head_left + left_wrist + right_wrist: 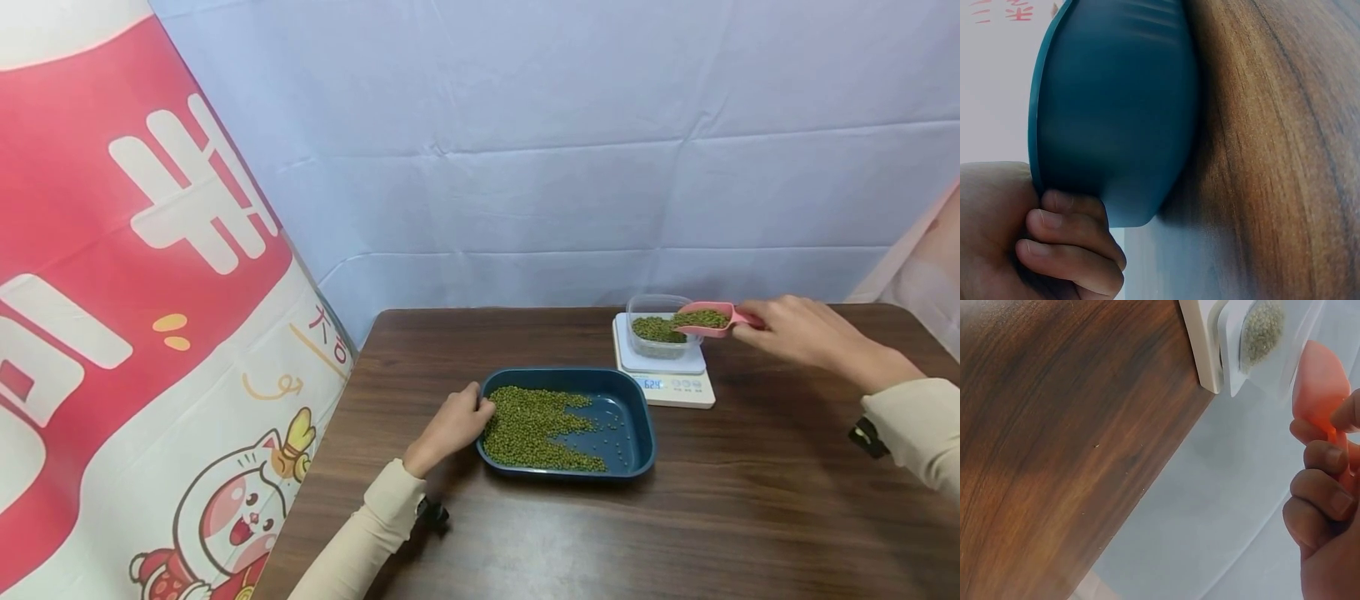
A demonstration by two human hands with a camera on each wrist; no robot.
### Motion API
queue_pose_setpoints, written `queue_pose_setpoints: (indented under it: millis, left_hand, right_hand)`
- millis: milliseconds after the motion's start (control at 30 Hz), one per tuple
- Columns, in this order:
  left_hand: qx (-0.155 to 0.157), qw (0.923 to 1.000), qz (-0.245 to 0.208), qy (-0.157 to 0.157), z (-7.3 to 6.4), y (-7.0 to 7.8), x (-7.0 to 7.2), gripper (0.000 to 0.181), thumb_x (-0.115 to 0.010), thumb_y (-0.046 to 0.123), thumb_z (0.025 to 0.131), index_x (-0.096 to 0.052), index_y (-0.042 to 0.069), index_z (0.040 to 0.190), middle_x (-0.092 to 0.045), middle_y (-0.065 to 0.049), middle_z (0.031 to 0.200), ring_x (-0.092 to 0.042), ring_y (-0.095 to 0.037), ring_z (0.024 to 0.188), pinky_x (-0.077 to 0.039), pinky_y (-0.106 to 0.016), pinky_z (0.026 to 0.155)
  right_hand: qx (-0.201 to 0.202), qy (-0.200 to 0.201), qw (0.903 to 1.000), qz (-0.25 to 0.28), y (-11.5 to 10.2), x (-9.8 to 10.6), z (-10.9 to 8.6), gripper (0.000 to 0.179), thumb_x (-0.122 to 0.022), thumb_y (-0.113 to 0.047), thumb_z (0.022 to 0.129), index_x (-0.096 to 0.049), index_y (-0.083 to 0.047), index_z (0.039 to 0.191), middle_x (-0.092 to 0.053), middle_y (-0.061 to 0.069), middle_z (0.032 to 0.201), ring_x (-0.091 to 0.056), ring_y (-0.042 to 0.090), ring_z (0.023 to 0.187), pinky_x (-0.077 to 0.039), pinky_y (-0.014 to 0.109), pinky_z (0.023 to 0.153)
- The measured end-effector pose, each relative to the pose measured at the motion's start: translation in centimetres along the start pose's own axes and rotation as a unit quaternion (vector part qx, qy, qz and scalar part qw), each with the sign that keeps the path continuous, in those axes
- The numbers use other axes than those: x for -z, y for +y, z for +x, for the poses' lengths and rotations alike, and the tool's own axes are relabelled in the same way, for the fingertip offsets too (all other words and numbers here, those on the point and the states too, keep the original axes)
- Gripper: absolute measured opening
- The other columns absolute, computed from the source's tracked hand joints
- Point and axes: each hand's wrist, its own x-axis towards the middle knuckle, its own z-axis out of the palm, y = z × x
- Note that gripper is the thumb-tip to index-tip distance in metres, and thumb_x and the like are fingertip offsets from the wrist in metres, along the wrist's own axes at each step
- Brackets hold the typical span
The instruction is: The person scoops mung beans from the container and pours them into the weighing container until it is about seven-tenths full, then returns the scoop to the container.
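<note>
My right hand (791, 329) grips the handle of a pink scoop (1319, 381) loaded with green mung beans (703, 318). The scoop's tip is over a clear plastic container (660, 350), which has a layer of the same beans in it. That container stands on a white digital kitchen scale (693, 392) with a lit display. My left hand (453, 421) holds the left rim of a dark blue tray (1110, 112), thumb over the edge and fingers curled outside the wall. Mung beans fill the tray's left part; its right floor shows through scattered beans.
A brown wooden table (720, 525) carries everything. Behind its back edge hangs a pale cloth (540, 200), and a red and white printed banner (217, 383) stands along the left. Several tiny specks dot the wood in the right wrist view.
</note>
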Motion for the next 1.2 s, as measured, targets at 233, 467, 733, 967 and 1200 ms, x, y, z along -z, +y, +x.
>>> queue_pose_setpoints:
  millis: [233, 467, 733, 967, 1200]
  left_hand:
    - [0.004, 1.0, -0.001, 0.001, 0.0, 0.0, 0.0, 0.022, -0.047, 0.024, 0.109, -0.046, 0.011, 0.091, -0.041, 0.0, 0.072, -0.038, -0.014, 0.059, -0.036, -0.028, 0.058]
    - [0.001, 1.0, -0.001, 0.002, 0.0, 0.0, 0.0, 0.022, -0.047, 0.022, 0.108, -0.045, 0.01, 0.09, -0.04, 0.0, 0.071, -0.037, -0.014, 0.059, -0.036, -0.029, 0.058]
    - [0.001, 1.0, -0.007, 0.001, -0.2, 0.1, 0.1, 0.022, -0.046, 0.023, 0.109, -0.046, 0.01, 0.091, -0.041, 0.0, 0.071, -0.038, -0.014, 0.058, -0.036, -0.029, 0.057]
    - [-0.001, 0.9999, -0.01, -0.001, -0.3, 0.2, 0.2, 0.022, -0.046, 0.022, 0.109, -0.046, 0.01, 0.091, -0.04, 0.0, 0.071, -0.037, -0.014, 0.058, -0.035, -0.029, 0.057]
    - [-0.002, 1.0, -0.006, 0.0, -0.3, 0.1, 0.2, 0.022, -0.046, 0.023, 0.109, -0.046, 0.01, 0.091, -0.04, 0.0, 0.071, -0.038, -0.014, 0.058, -0.036, -0.029, 0.057]
  right_hand:
    - [0.002, -0.001, 1.0, -0.002, -0.1, 0.3, 0.1, 0.02, -0.063, -0.028, 0.102, -0.06, -0.013, 0.09, -0.036, -0.004, 0.067, -0.041, 0.015, 0.063, -0.029, 0.034, 0.056]
    - [0.004, -0.005, 1.0, -0.008, 0.1, 0.5, 0.2, 0.02, -0.063, -0.029, 0.102, -0.06, -0.013, 0.09, -0.038, -0.003, 0.067, -0.042, 0.016, 0.064, -0.031, 0.035, 0.056]
    - [0.007, -0.011, 0.9999, -0.01, -0.1, 0.9, 0.3, 0.021, -0.064, -0.03, 0.103, -0.062, -0.011, 0.093, -0.039, -0.002, 0.067, -0.042, 0.016, 0.062, -0.031, 0.035, 0.057]
    - [0.003, -0.025, 0.9996, -0.009, -0.5, 1.2, 0.5, 0.022, -0.063, -0.03, 0.104, -0.063, -0.011, 0.093, -0.04, -0.001, 0.067, -0.041, 0.016, 0.061, -0.029, 0.035, 0.057]
    - [0.006, -0.027, 0.9995, -0.016, -0.6, 1.5, 0.7, 0.022, -0.062, -0.028, 0.104, -0.058, -0.016, 0.085, -0.042, -0.003, 0.066, -0.04, 0.014, 0.06, -0.028, 0.034, 0.056]
